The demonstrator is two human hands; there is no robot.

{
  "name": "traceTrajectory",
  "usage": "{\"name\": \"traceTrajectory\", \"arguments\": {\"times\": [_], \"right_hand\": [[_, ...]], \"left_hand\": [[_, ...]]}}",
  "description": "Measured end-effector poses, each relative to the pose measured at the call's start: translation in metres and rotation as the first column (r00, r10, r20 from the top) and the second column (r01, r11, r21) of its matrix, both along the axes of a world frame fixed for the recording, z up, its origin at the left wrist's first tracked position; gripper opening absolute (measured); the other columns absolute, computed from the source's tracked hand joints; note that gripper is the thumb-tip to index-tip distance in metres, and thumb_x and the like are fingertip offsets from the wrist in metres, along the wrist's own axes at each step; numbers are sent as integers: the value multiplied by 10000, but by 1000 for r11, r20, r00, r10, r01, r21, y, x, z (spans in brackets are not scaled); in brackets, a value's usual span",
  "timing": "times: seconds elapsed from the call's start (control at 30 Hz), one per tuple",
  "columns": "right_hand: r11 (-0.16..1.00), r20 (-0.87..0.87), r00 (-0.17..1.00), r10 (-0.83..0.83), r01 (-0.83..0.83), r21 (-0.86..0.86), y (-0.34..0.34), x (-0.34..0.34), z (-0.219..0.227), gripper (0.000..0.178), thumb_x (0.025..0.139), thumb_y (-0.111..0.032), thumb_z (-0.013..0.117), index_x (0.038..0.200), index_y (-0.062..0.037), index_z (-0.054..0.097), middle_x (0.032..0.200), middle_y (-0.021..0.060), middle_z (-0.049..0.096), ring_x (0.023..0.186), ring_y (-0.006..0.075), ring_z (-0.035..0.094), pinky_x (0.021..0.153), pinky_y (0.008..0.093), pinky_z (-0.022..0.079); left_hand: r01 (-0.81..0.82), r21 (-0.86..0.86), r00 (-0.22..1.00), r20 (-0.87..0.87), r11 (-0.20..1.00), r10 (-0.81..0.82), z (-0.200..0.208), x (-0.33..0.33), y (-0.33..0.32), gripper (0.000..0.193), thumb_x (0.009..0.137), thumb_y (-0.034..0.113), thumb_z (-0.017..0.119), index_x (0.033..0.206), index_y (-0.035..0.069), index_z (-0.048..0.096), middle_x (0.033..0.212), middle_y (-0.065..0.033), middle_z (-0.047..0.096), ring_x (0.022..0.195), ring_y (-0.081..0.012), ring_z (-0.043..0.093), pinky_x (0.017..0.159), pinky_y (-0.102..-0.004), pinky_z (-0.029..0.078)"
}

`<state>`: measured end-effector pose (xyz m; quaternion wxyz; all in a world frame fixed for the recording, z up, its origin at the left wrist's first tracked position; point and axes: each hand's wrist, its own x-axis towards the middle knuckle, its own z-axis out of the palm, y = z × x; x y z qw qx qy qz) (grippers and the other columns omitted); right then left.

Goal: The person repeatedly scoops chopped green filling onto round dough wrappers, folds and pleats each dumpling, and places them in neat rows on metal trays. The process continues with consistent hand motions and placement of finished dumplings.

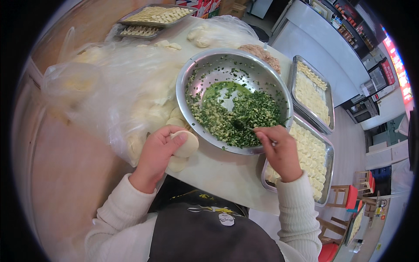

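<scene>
A round dough wrapper (186,144) is pinched between the thumb and fingers of my left hand (158,153), just left of the bowl's near rim. My right hand (278,147) grips the handle of a spoon (249,128), whose far end is sunk in chopped green filling (262,113). The filling lies in a large metal bowl (182,94), heaped toward its near and right side, with greenish liquid and bare metal showing at the middle. More dough wrappers (176,164) lie on the table beneath and beside my left hand.
Plastic sheeting (109,87) covers dough on the left. Trays of shaped dumplings (305,153) stand right of the bowl, and a second stack (312,94) lies beyond. Further trays (159,15) sit at the far left. Pinkish minced filling (262,56) lies behind the bowl. Red-seated stools (350,196) stand at right.
</scene>
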<state>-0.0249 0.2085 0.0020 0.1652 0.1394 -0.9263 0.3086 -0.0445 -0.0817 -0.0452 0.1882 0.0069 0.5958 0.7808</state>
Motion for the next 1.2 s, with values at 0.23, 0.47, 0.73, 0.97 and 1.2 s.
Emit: {"name": "traceTrajectory", "arguments": {"times": [0.23, 0.47, 0.73, 0.97, 1.2], "right_hand": [[999, 107, 994, -19, 15, 33, 2, 23, 13, 91, 865, -70, 657, 926, -25, 706, 738, 120, 614, 673, 271, 577, 626, 354, 481], [839, 334, 934, -124, 279, -468, -6, 45, 5, 236, 970, -165, 572, 981, 42, 686, 771, 71, 661, 658, 122, 566, 616, 253, 460], [435, 382, 917, -111, 391, -811, 1, 30, -16, 306, 995, -213, 527, 1021, 67, 647, 774, 87, 651, 658, 113, 538, 605, 242, 439], [698, 81, 976, -204, 203, -686, -13, 47, -11, 276, 986, -189, 528, 1003, 57, 651, 832, 127, 671, 727, 196, 583, 681, 299, 472], [992, -301, 948, 101, -75, 97, -24, 54, -28, 273, 746, 36, 681, 1015, -10, 671, 896, 102, 639, 796, 285, 592, 719, 360, 477]], "left_hand": [[-245, 429, 954, 265, 869, 138, 4, -18, 4, 406, 1006, 233, 471, 1258, -86, 478, 1177, -195, 606, 1088, -277, 605, 949, -396, 500], [-289, 538, 945, 294, 792, 145, 15, -25, 16, 400, 1019, 207, 407, 1278, -96, 447, 1274, -231, 543, 1187, -328, 542, 1017, -455, 453], [-156, 633, 959, 281, 759, -37, 20, -39, 36, 399, 1029, 220, 374, 1296, -71, 436, 1290, -218, 527, 1206, -324, 527, 1027, -449, 448], [-152, 574, 937, 343, 805, -68, 24, -38, 87, 365, 1032, 184, 338, 1290, -60, 424, 1257, -180, 535, 1141, -318, 550, 1016, -462, 443], [-245, 626, 891, 446, 741, -82, 27, -43, 110, 365, 1038, 138, 278, 1296, -103, 369, 1237, -236, 516, 1140, -326, 545, 1026, -456, 437]]}}
